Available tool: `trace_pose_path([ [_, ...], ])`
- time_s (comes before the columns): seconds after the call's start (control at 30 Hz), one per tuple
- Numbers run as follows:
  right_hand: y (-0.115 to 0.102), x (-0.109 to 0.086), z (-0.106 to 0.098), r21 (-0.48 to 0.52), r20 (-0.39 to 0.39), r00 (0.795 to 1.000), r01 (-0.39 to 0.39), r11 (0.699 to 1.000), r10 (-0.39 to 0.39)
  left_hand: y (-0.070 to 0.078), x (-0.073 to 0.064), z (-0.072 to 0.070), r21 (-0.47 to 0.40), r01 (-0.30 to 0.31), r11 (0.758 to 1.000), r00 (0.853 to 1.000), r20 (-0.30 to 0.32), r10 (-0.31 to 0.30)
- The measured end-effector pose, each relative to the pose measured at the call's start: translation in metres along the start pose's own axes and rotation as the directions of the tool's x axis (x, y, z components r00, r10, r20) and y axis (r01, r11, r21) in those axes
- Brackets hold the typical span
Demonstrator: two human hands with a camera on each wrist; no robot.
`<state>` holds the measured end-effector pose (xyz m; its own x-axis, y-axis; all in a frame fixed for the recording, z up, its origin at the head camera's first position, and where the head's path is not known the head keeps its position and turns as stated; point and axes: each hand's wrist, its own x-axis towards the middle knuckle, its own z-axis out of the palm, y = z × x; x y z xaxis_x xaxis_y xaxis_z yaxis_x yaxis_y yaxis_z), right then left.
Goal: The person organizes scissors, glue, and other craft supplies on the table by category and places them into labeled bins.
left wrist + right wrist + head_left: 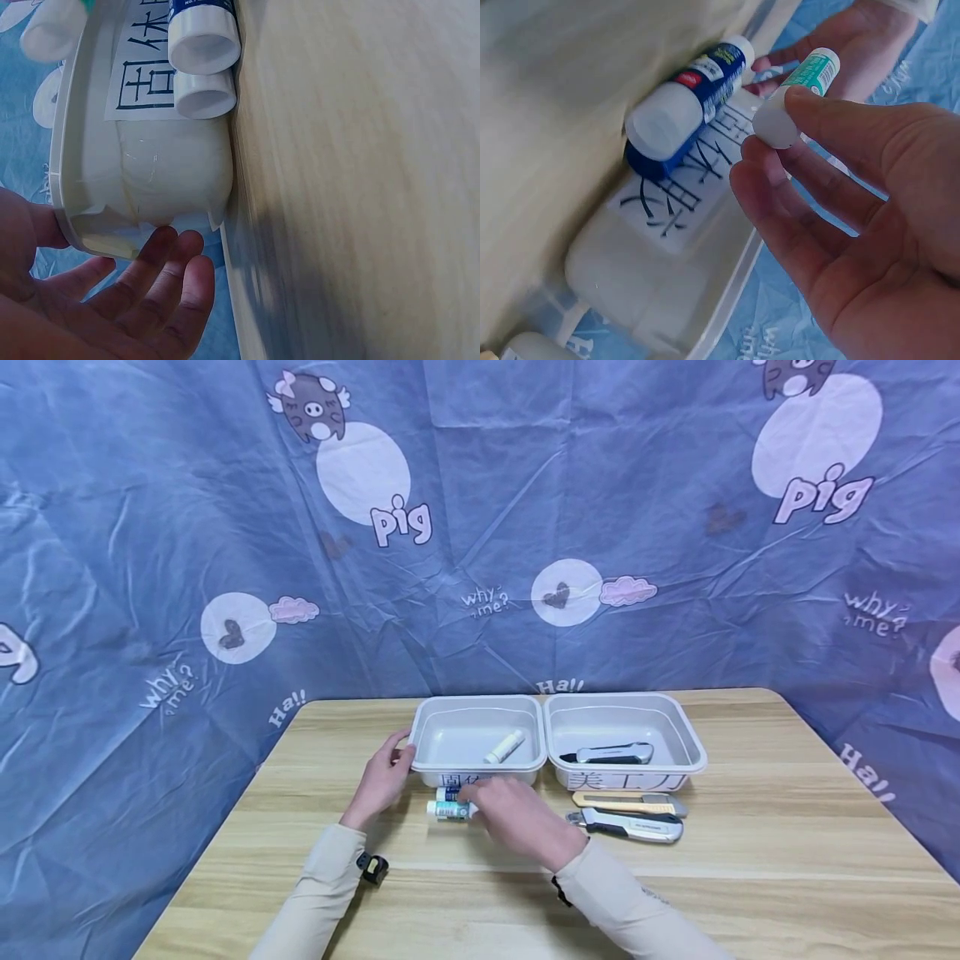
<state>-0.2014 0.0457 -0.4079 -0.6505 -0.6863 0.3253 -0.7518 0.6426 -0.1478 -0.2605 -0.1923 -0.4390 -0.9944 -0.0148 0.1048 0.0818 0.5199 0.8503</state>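
Observation:
My right hand (517,818) pinches a glue stick with a green label (810,79) by its white end, between thumb and fingers. It is lifted in front of the left plastic bin (480,701). Two dark blue glue sticks (712,79) lie against that bin's labelled front wall, one partly hiding the other. My left hand (382,781) holds the bin's left end, thumb at the rim and fingers by the outer wall (150,281). Inside the left bin lies a white glue stick (506,747).
Beside it stands a second plastic bin (615,699) with a grey-and-black utility knife (611,753) inside. On the wooden table (765,827) before it lie a yellow utility knife (630,802) and a silver-and-black one (630,826). A blue printed cloth (487,485) hangs behind.

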Motion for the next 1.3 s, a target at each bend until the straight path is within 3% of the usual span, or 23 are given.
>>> trace_pose_path([
  [0.77,0.02,-0.004,-0.024,0.077,-0.075,0.991,-0.103,0.992,0.109,-0.001,0.0,0.001,-0.007,-0.008,1.0,1.0,-0.005,0.008],
  [1.3,0.03,-0.005,-0.032,0.138,-0.142,0.978,-0.134,0.981,0.154,-0.002,0.001,0.002,0.003,-0.014,1.0,1.0,-0.017,0.014],
])
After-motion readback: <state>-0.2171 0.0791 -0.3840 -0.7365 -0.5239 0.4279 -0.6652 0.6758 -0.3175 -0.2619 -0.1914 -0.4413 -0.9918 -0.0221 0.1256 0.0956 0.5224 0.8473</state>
